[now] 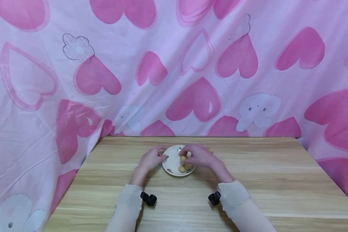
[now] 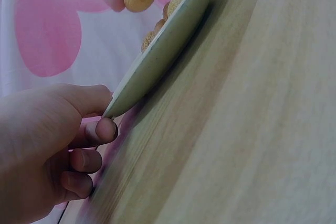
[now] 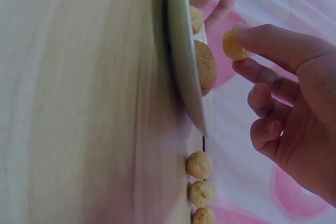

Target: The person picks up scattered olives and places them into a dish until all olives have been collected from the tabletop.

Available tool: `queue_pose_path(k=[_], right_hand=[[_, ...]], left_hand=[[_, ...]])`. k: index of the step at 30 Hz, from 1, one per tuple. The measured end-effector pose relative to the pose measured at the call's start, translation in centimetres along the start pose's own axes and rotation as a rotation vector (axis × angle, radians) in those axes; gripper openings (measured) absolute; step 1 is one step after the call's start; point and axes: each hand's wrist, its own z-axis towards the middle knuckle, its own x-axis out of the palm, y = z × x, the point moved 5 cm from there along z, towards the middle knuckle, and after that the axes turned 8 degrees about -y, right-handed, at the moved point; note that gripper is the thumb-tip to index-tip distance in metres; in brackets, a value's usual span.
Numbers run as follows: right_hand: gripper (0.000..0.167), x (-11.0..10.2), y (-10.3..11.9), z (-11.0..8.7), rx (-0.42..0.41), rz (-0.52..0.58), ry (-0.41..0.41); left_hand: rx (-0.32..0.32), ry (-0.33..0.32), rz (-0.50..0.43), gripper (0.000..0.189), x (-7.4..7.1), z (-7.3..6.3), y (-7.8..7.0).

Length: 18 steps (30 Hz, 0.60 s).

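A small white plate (image 1: 171, 162) with dark printed marks on its rim lies on the table. My left hand (image 1: 152, 158) pinches the plate's edge between thumb and forefinger, its other fingers curled below. Above the plate, my right hand (image 1: 199, 155) holds a round, golden-brown, wrinkled ball (image 3: 234, 45) between thumb and forefinger. Several similar balls (image 1: 181, 169) sit on the plate's right part, partly hidden by the right hand in the head view. The right wrist view has one large brown ball (image 3: 205, 67) close to the plate's near edge.
More golden-brown balls (image 3: 200, 164) stand in a row on the wooden table (image 1: 266, 180), to the right of the plate; the right hand mostly hides them in the head view. A pink heart-patterned cloth (image 1: 191, 64) hangs behind the table's far edge and along its sides.
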Motion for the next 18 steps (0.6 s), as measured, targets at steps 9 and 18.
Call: queue_pose_path(k=[9,18], right_hand=[[0.023,1.5,0.0,1.0,-0.053,-0.062,0.009],[0.019,2.7,-0.1,1.7,-0.061,-0.099,0.044]], left_hand=[[0.009,0.000,0.002,0.040,0.1,0.0,0.0],[0.006,0.002,-0.002,0.040,0.1,0.2,0.2]])
